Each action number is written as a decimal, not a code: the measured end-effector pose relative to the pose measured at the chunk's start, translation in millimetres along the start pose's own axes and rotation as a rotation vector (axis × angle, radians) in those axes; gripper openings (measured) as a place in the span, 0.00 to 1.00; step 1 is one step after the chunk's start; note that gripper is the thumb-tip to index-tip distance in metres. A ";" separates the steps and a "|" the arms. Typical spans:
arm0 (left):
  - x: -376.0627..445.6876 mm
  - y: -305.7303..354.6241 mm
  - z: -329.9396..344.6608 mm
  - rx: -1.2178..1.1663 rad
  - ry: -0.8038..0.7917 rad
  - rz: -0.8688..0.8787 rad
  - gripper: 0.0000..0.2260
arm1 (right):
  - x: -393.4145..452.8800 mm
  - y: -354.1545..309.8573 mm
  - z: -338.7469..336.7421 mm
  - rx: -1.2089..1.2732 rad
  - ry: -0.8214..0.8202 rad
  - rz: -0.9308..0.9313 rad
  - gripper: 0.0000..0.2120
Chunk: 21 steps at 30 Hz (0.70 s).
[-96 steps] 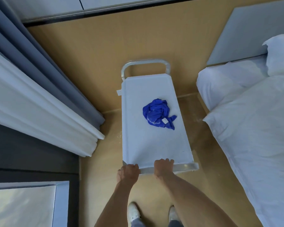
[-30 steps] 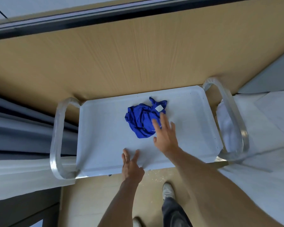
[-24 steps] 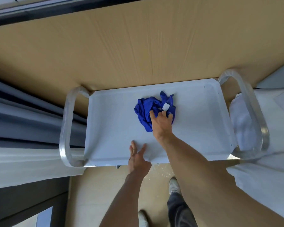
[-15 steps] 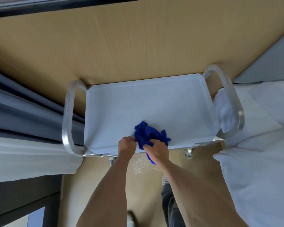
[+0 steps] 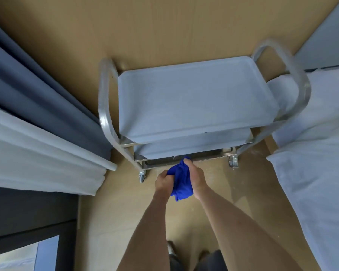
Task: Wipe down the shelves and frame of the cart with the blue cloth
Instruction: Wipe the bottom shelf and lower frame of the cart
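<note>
Wood-toned flooring [image 5: 110, 212] and a matching wall panel [image 5: 164, 26] form the background in the head view. Grey and white curtains [image 5: 37, 114] hang at nine o'clock; white bedding [image 5: 317, 163] lies at three o'clock.

Cart [image 5: 194, 98]: stands against the wall panel at twelve o'clock, between curtains and bedding. Its pale top shelf [image 5: 194, 94] carries nothing. A second shelf [image 5: 194, 145] shows beneath it, and a darker bottom shelf [image 5: 184, 158] lower still. Tubular metal frame loops [image 5: 106, 106] rise at both ends. Castors [image 5: 142, 176] rest on the floor.

Blue cloth [image 5: 181, 181]: off the cart, bunched, held in the air just in front of the cart's near edge at roughly centre frame, its upper tip near the bottom shelf.

Left hand [image 5: 163, 181]: fingers curled, gripping the cloth's left side.

Right hand [image 5: 196, 178]: fingers closed around the cloth's right side, thumb along its top.

Both forearms extend up from six o'clock. Shoes [image 5: 171, 249] are partly visible at six o'clock.
</note>
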State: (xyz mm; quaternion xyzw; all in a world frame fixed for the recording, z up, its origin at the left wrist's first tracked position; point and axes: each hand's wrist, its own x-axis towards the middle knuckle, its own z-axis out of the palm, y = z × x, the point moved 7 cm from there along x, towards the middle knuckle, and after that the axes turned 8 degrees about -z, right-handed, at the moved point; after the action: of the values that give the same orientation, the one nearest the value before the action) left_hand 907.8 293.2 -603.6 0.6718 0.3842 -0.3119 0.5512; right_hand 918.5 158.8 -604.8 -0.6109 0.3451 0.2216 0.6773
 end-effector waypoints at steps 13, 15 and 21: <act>268.3 -118.0 73.0 0.118 0.017 0.139 0.07 | 236.6 200.9 -14.0 0.340 0.058 -0.108 0.17; 291.6 -128.9 82.3 0.022 0.037 0.228 0.10 | 263.7 222.4 -10.5 0.485 0.056 -0.128 0.28; 309.9 -150.0 62.4 -0.331 0.130 0.283 0.07 | 284.1 247.9 15.1 0.397 -0.080 -0.306 0.17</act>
State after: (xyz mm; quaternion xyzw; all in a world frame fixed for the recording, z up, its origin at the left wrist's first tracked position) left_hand 937.2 300.0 -952.2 0.6381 0.3668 -0.1201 0.6662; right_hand 931.0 177.7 -981.4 -0.5019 0.2583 0.0687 0.8226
